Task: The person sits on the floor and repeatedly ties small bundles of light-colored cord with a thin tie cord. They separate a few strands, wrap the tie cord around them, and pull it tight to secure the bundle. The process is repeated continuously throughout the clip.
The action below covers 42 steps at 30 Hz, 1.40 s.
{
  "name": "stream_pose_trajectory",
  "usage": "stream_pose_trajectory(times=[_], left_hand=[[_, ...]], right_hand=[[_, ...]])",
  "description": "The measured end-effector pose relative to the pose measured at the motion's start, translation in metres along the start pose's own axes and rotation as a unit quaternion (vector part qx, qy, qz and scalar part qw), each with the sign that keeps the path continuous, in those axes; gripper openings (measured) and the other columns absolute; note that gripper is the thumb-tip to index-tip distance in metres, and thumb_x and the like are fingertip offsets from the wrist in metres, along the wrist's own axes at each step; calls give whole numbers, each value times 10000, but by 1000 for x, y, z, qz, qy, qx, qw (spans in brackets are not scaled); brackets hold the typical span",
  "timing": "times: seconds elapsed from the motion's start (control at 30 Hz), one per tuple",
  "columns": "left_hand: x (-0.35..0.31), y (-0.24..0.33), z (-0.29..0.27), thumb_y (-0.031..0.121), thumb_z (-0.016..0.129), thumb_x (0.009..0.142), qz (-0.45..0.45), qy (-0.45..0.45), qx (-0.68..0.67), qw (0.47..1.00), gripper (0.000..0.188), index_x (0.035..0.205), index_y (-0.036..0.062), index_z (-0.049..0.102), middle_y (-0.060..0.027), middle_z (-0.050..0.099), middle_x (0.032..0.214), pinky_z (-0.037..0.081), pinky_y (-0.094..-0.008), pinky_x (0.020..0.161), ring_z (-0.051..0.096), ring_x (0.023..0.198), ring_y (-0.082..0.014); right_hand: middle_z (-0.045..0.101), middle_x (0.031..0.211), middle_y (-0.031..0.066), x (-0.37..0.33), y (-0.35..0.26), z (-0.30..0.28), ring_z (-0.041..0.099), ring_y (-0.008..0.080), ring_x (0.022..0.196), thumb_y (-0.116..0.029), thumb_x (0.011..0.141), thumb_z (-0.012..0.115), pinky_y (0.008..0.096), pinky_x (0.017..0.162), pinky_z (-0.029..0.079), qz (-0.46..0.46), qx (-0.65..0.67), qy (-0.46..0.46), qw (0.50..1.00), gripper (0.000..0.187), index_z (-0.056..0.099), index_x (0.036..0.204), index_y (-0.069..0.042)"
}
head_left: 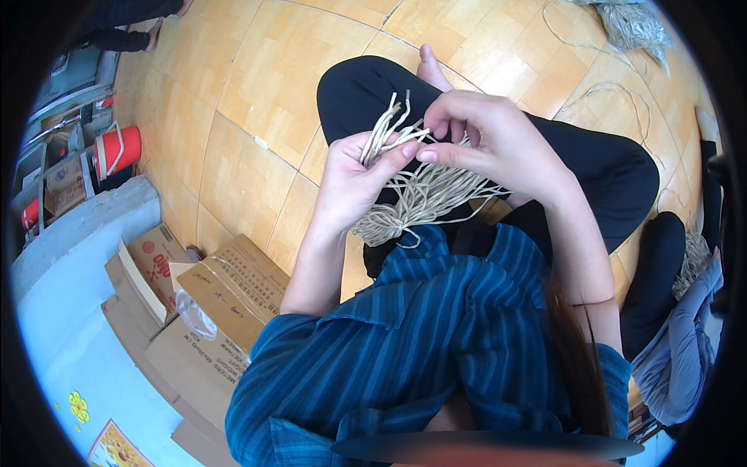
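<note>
My left hand (352, 177) is closed around several beige cords (381, 134), whose loose ends stick up above the fingers. Opposite it, the thumb and bent fingers of my right hand (502, 144) pinch at a cord end close to my left thumb. Below both hands a thick bundle of the same beige cord (420, 206) lies across my lap, gathered at its lower left and fanning out to the right. My right fingers partly hide the cord where the two hands meet.
Cardboard boxes (233, 288) stand by the blue wall (78, 257) at left, near a red bucket (119, 149). A plastic bag of cord (634, 31) lies far right, a strand trailing over the tiled floor (257, 101). Another person (677, 342) sits at right; someone's legs (128, 27) show far left.
</note>
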<state>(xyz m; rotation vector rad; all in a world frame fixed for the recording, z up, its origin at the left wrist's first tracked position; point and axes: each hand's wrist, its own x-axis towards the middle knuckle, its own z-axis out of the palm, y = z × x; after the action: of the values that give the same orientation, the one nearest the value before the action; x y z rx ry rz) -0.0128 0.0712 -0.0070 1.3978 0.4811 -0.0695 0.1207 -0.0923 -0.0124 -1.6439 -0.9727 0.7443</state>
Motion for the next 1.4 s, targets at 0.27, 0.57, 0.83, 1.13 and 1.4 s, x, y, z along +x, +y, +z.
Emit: stream_pose_trajectory(times=[0.27,0.57,0.83,1.13,1.4], left_hand=[[5,4,-9,120,617,909,-87,-107,-106,985,134,920,-3,668,-64,692,832,413,-173,570,543,639,-36],[10,-5,8,175,621,910,-119,-58,-269,954,112,901,64,618,90,438,629,191,-175,431,279,485,9],[12,0,6,102,667,857,-88,-26,-159,983,70,877,41,638,74,492,622,190,-180,432,302,474,10],[14,27,0,147,647,889,-141,-252,-131,948,154,967,14,651,12,640,766,328,-156,500,481,604,-6],[28,31,30,140,628,914,-71,-253,33,964,216,1077,2,665,-46,691,925,481,-209,734,608,839,-58]], right_hand=[[592,698,1,-4,12,10,519,49,644,-184,937,594,199,563,406,82,281,-96,951,175,618,880,-20],[613,717,-6,-17,15,23,487,9,575,-191,924,620,150,497,362,80,480,-79,870,156,630,873,-44],[486,685,-49,-13,16,18,409,12,569,-284,965,542,156,499,324,94,305,33,947,227,561,890,-70],[596,697,-1,-21,10,-8,506,17,536,-241,932,605,143,484,384,121,393,-184,893,219,627,838,-45],[522,620,-35,-33,-3,-42,461,29,533,-195,904,640,183,481,357,151,224,-182,946,209,606,805,-14]])
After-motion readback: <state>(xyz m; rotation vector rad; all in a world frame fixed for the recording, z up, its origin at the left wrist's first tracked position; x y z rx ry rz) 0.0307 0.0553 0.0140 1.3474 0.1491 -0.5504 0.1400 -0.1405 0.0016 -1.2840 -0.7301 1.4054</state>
